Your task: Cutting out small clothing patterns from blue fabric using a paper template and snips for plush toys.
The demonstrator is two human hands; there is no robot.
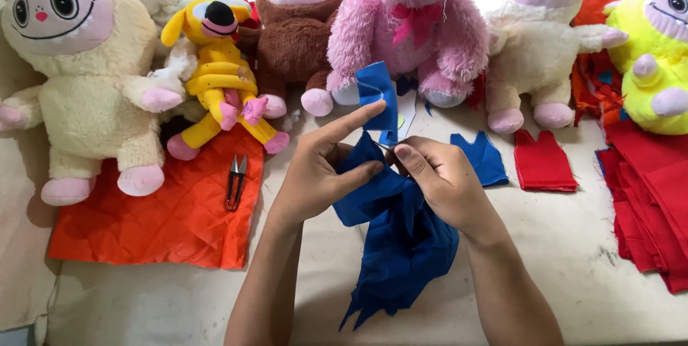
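Between the fingers of both hands, over the middle of the tabletop [573, 274], hangs a blue cloth [398, 238]. The left hand [322, 167] pinches its upper edge, forefinger stretched along a raised flap; the right hand [437, 181] is clamped on the fold just beside it. Keeping the edge taut between the two grips would serve best here. Left of the fingers, small snips [235, 181] lie on an orange cloth [158, 224]; beyond them sit plush toys [294, 31].

Soft toys sit in a row along the table's [573, 274] far edge: cream [86, 74], yellow [218, 66], brown [297, 31], pink [419, 23]. Small snips [235, 181] lie on an orange cloth [165, 224] near the left edge.
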